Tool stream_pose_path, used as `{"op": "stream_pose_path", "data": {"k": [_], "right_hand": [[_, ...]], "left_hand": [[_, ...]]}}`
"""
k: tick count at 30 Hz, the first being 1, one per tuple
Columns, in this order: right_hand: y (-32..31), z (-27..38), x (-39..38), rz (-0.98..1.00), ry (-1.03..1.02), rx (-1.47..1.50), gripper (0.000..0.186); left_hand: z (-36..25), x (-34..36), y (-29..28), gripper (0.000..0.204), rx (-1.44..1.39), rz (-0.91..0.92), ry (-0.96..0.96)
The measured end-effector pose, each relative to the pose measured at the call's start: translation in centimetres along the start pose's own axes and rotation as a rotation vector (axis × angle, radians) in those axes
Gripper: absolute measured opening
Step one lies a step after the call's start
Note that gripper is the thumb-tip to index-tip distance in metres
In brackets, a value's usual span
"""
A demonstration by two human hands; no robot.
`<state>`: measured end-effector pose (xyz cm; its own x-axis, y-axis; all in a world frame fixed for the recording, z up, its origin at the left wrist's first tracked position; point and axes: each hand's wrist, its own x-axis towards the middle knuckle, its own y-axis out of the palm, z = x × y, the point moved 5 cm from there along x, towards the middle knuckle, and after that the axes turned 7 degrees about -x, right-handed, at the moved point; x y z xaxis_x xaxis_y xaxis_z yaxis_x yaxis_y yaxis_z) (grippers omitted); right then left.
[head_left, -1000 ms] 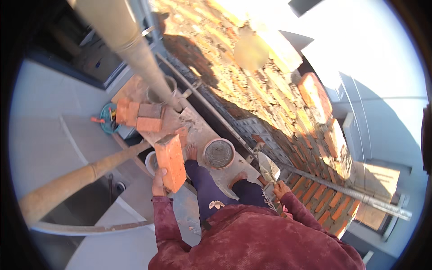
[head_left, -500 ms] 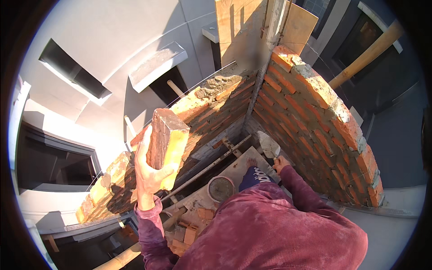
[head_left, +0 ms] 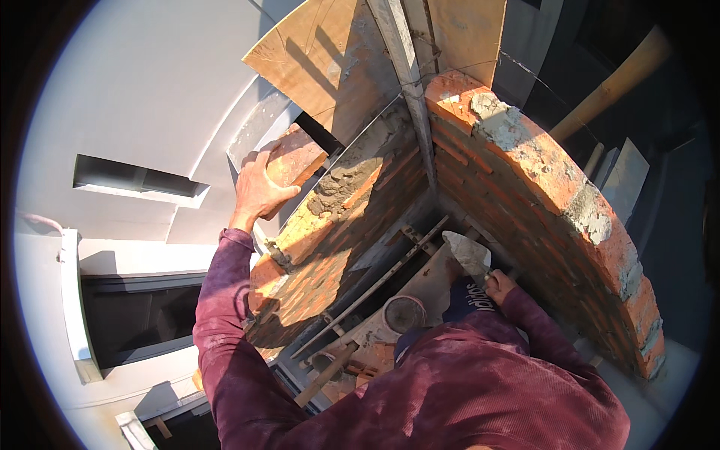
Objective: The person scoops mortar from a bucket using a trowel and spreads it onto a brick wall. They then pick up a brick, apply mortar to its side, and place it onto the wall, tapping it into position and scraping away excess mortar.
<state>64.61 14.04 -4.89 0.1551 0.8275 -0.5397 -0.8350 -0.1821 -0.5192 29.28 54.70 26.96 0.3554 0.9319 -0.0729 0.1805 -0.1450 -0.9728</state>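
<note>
My left hand (head_left: 259,187) grips an orange brick (head_left: 294,156), held out beside the top of the left brick wall (head_left: 311,262). Its fingers reach over one side of the brick and the thumb lies along the other. Close by, a bed of wet grey mortar (head_left: 341,184) covers part of that wall's top, up toward the corner. Lower on the right, my right hand (head_left: 499,286) is closed round the handle of a trowel (head_left: 469,253). The trowel's pale blade points away from me, low in front of the right brick wall (head_left: 517,225).
A round bucket (head_left: 403,313) stands on the boards by my legs, with loose bricks (head_left: 363,369) near it. Plywood panels (head_left: 319,56) and an upright post (head_left: 397,52) rise at the corner. A bamboo pole (head_left: 615,82) slants behind the right wall.
My left hand has carried the brick forward toward the mortared end of the left wall, and the brick has turned. My right hand still holds the trowel low. The whole view has shifted.
</note>
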Motion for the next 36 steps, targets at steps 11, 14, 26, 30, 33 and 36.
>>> {"op": "stream_pose_path", "data": {"k": [11,14,26,30,33,36], "right_hand": [[-2.2,1.9,1.0,0.048,0.034,0.101,0.044],[-1.5,3.3,1.2,0.008,-0.014,0.108,0.046],[-6.1,23.0,1.3,0.126,-0.003,0.643,0.045],[-5.9,24.8,2.6,0.140,0.041,0.726,0.045],[-6.4,26.0,3.6,0.131,0.021,0.818,0.045],[-6.7,26.9,4.3,0.124,-0.007,0.846,0.044]], "left_hand": [[-1.9,4.6,4.9,0.094,-0.056,0.186,0.339],[-3.4,5.1,6.1,0.094,-0.178,0.181,0.309],[-8.6,7.5,10.7,0.085,-0.162,0.019,0.382],[-9.8,8.5,10.8,0.081,-0.245,0.045,0.369],[-9.8,9.0,11.0,0.079,-0.225,-0.001,0.410],[-10.1,9.1,11.1,0.077,-0.104,-0.112,0.546]]}}
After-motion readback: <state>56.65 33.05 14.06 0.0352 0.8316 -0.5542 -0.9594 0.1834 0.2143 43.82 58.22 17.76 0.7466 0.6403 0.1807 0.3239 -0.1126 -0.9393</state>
